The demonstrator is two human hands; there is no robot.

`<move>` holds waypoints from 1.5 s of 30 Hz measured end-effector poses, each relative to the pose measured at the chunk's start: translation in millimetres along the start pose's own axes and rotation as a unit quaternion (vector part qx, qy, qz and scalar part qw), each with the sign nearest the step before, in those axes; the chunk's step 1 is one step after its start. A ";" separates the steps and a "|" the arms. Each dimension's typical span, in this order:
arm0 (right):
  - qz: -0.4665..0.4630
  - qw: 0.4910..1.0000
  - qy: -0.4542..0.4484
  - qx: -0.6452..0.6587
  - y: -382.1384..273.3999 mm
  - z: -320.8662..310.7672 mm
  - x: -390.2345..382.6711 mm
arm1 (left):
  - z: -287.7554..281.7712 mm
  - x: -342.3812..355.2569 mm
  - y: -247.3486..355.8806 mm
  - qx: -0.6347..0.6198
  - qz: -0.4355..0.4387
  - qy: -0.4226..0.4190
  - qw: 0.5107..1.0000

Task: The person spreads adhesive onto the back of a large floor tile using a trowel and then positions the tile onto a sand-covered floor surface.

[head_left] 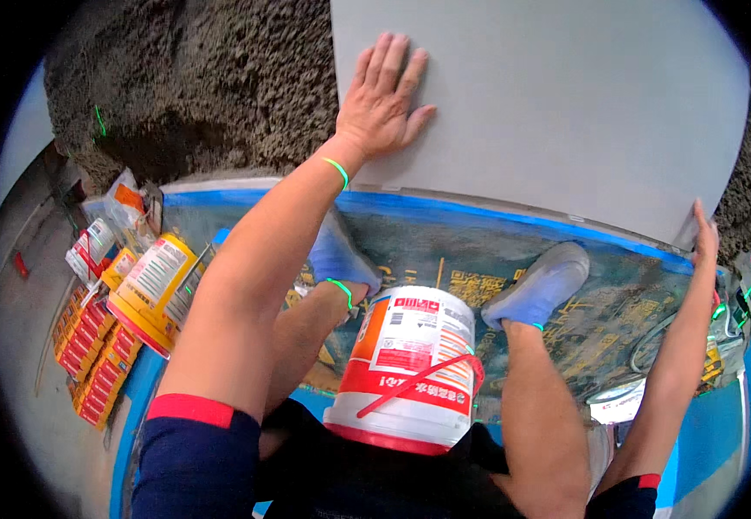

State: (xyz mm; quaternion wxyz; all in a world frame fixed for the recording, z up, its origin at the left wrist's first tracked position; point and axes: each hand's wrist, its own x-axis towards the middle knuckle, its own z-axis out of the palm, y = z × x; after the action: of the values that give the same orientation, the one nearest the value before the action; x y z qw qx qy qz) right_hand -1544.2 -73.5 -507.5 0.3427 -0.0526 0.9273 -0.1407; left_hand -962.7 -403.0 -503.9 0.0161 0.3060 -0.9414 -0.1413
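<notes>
A large pale grey tile (pixel 540 104) lies at the top centre, with dark, rough mortar (pixel 185 95) showing to its left and beyond its right side. My left hand (pixel 381 108) rests flat on the tile near its left edge, fingers spread. At the tile's lower right corner, my right hand (pixel 702 238) grips the edge, its fingers partly hidden. Between my legs is a white and red bucket (pixel 410 363) with a red handle. My feet, in blue-grey covers (pixel 531 285), are just below the tile's near edge, on a dark printed protective sheet (pixel 618 329) bordered by blue tape.
On the left stand a yellow bucket (pixel 150 285), a smaller white container (pixel 90 251), several stacked orange and red packs (pixel 94 355) and a plastic bag (pixel 126 208). At the right are a grey cable (pixel 644 350) and a yellow object (pixel 709 363). Thin green light lines show at both sides.
</notes>
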 end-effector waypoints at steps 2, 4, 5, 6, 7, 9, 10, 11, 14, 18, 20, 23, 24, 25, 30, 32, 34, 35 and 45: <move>0.074 0.990 -0.046 0.113 0.8 -16.6 6.8 | 0.1 1.9 0.6 -0.011 0.005 -0.013 1.000; 0.066 0.993 -0.029 0.092 6.6 -25.9 9.5 | 1.8 5.2 3.1 -0.007 -0.004 -0.021 1.000; 0.046 0.997 -0.005 0.068 11.3 -24.9 7.5 | 3.4 5.1 5.8 -0.007 -0.006 -0.020 1.000; 0.030 0.998 0.012 0.045 10.4 -14.8 1.8 | 3.1 1.5 6.2 -0.003 -0.008 -0.026 1.000; 0.065 0.997 0.029 0.028 4.7 -7.8 1.3 | 2.6 1.1 4.5 0.016 -0.010 -0.030 0.999; 0.056 0.997 0.000 0.061 2.8 -1.7 2.6 | -0.7 -0.8 0.6 0.012 -0.013 -0.032 0.999; 0.049 0.996 -0.018 0.077 0.3 2.8 3.6 | -4.1 -3.7 -0.7 0.013 -0.016 -0.033 0.999; 0.054 0.997 -0.015 0.056 0.7 5.9 7.3 | -4.4 -6.2 -1.8 0.005 -0.026 -0.045 0.999; 0.023 1.000 0.003 0.012 0.4 1.9 24.7 | -2.3 -17.7 -7.9 -0.011 -0.037 -0.079 0.996; -0.136 0.989 0.037 0.039 29.4 6.8 2.3 | -42.4 18.4 19.3 0.095 -0.053 -0.190 0.976; -0.080 0.954 0.223 -0.182 49.9 38.6 -33.9 | -125.7 15.1 14.6 0.168 0.007 -0.251 0.953; -0.108 0.937 0.243 -0.227 83.2 2.9 -45.6 | -214.5 -43.8 -39.0 0.094 0.007 -0.283 0.955; -0.132 0.923 0.291 -0.214 94.4 -5.1 -55.3 | -250.1 -68.4 -49.1 0.081 -0.022 -0.333 0.939; -0.082 0.933 0.255 -0.239 100.2 -7.5 -66.4 | -258.1 -126.8 -78.9 0.101 -0.007 -0.212 0.972; -0.042 0.966 0.082 -0.243 92.2 1.4 -171.6 | -370.7 -302.8 -29.5 -0.057 -0.498 0.007 0.865; -0.062 0.972 -0.003 -0.226 78.1 20.5 -218.2 | -358.4 -405.0 -6.1 -0.093 -0.547 0.121 0.823; -0.081 0.973 -0.068 -0.207 70.8 26.2 -259.6 | -339.9 -470.5 44.2 -0.141 -0.614 0.158 0.760; -0.092 0.971 -0.093 -0.198 69.7 27.0 -279.0 | -327.9 -503.2 73.6 -0.153 -0.660 0.127 0.725; -0.124 0.987 -0.100 -0.006 84.4 -58.4 -376.9 | -414.6 -469.4 143.5 -0.214 -0.587 0.305 0.719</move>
State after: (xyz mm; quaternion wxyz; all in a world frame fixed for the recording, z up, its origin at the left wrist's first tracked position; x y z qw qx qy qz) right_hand -1295.9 93.3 -256.2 0.4134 -0.1830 0.8755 -0.1705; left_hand -615.1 -125.8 -40.1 0.2810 0.8124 -0.4615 -0.2192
